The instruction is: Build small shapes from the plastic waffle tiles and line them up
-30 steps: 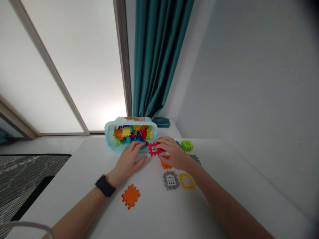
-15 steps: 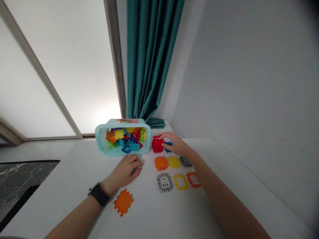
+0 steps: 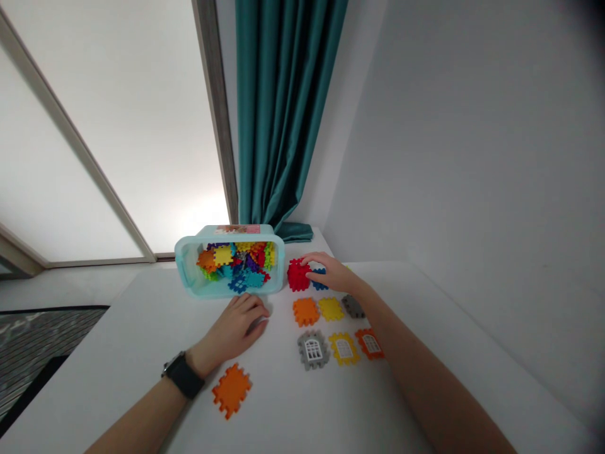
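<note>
White tabletop [image 3: 283, 410]; right hand [image 3: 331, 273] touching red piece [image 3: 297, 279].

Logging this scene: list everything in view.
Tub: one, turquoise, on table
Tub pieces: many, multicoloured, inside
Back row: three or more, red, blue, green, beside tub
Middle row: three, orange, yellow, grey, centre
Window pieces: three, grey, yellow, orange, front row
Lone piece: one, orange, front left
Table: one, white, below
Panels: two, white, back left
Curtain: one, teal, behind tub
Wall: one, grey, right
Striped surface: one, dark, lower left
Watch: one, black, left wrist
Left hand: one, on table
Right hand: one, at red piece
</note>
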`<act>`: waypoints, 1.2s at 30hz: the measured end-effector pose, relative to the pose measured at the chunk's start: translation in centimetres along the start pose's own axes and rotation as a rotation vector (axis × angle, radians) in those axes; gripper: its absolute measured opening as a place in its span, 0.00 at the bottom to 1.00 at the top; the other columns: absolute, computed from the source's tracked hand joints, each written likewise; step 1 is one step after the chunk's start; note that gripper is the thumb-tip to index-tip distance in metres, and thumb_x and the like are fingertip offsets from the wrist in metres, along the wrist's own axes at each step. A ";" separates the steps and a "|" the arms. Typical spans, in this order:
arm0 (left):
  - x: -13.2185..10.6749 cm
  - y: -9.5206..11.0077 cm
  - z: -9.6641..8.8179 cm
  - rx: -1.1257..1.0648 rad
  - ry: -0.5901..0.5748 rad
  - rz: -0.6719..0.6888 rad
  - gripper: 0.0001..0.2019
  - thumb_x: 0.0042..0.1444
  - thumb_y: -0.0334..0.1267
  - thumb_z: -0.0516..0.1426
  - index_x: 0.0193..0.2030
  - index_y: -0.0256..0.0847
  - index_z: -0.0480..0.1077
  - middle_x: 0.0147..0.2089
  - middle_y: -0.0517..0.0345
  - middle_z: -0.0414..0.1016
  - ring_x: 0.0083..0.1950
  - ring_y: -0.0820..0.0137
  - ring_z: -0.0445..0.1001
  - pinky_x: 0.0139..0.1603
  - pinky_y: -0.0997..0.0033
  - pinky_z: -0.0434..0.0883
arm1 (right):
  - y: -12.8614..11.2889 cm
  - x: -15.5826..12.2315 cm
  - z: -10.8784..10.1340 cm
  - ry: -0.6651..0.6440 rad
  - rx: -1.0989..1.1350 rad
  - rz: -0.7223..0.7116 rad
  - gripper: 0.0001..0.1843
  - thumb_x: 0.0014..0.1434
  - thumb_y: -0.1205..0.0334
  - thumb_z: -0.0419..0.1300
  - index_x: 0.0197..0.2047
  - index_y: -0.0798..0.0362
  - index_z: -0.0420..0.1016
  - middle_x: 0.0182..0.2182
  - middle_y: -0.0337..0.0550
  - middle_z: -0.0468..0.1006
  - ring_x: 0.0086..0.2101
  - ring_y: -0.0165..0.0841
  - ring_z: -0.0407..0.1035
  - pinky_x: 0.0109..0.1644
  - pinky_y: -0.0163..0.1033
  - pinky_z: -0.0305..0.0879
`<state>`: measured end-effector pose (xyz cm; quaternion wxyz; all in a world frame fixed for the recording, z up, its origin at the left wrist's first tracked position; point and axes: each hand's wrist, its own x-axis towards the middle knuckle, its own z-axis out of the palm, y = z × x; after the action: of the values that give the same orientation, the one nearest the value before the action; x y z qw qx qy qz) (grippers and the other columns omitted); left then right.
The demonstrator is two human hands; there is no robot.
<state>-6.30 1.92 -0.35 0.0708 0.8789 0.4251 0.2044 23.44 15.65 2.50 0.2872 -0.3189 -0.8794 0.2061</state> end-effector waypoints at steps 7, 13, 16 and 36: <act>0.0 0.1 -0.2 0.001 0.004 0.004 0.07 0.66 0.36 0.53 0.46 0.43 0.72 0.47 0.51 0.74 0.50 0.60 0.69 0.51 0.58 0.68 | -0.2 0.1 0.2 -0.023 -0.013 -0.027 0.10 0.61 0.61 0.63 0.47 0.48 0.77 0.52 0.46 0.79 0.54 0.41 0.72 0.64 0.53 0.64; -0.1 0.1 -0.2 0.001 -0.001 -0.014 0.07 0.66 0.35 0.54 0.46 0.44 0.73 0.47 0.52 0.74 0.51 0.60 0.70 0.51 0.59 0.68 | -0.2 0.0 0.4 -0.013 -0.008 -0.008 0.11 0.60 0.61 0.64 0.47 0.48 0.77 0.52 0.46 0.79 0.54 0.42 0.72 0.63 0.53 0.65; -0.1 0.1 -0.1 0.008 -0.003 -0.015 0.07 0.66 0.36 0.54 0.46 0.44 0.72 0.47 0.52 0.74 0.51 0.59 0.70 0.51 0.59 0.67 | -0.1 0.0 0.5 -0.014 -0.006 -0.006 0.11 0.60 0.61 0.64 0.47 0.48 0.78 0.51 0.46 0.79 0.54 0.41 0.73 0.62 0.53 0.66; 0.0 0.2 -0.3 0.009 0.019 0.008 0.07 0.66 0.36 0.54 0.45 0.44 0.73 0.46 0.52 0.74 0.50 0.60 0.70 0.50 0.59 0.67 | 0.2 -0.1 0.7 -0.012 0.004 -0.005 0.12 0.58 0.63 0.65 0.46 0.48 0.77 0.54 0.47 0.77 0.56 0.41 0.71 0.64 0.54 0.64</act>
<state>-6.24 1.78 -0.03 0.0617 0.8790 0.4231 0.2112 23.10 15.57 1.82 0.2831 -0.3149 -0.8815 0.2092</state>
